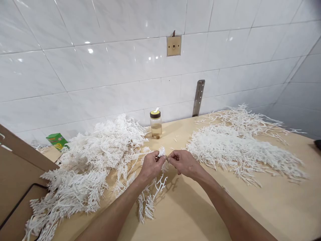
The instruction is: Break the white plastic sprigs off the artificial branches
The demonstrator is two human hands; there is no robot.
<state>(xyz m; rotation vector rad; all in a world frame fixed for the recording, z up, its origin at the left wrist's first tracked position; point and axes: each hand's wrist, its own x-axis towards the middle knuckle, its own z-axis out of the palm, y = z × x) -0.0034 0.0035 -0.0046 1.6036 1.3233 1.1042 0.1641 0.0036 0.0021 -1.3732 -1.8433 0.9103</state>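
My left hand [152, 165] is closed on a white branching sprig [162, 151], which looks like artificial twig or coral foliage. Its tip pokes up above the thumb, and other white branches hang below the hand. Close beside it, my right hand [183, 162] makes a pinch, its fingertips almost meeting the left thumb. Whatever the right fingertips hold is too small to make out. Loose white branches [150, 202] lie on the table under and left of my left hand.
A large heap of white branches [100, 147] fills the left side; a flatter pile [235, 149] spreads on the right. A lidded bottle [156, 125] stands behind my hands. A green carton [57, 141] and a brown board [20, 174] are at left. A metal strip [198, 98] leans on the tiled wall.
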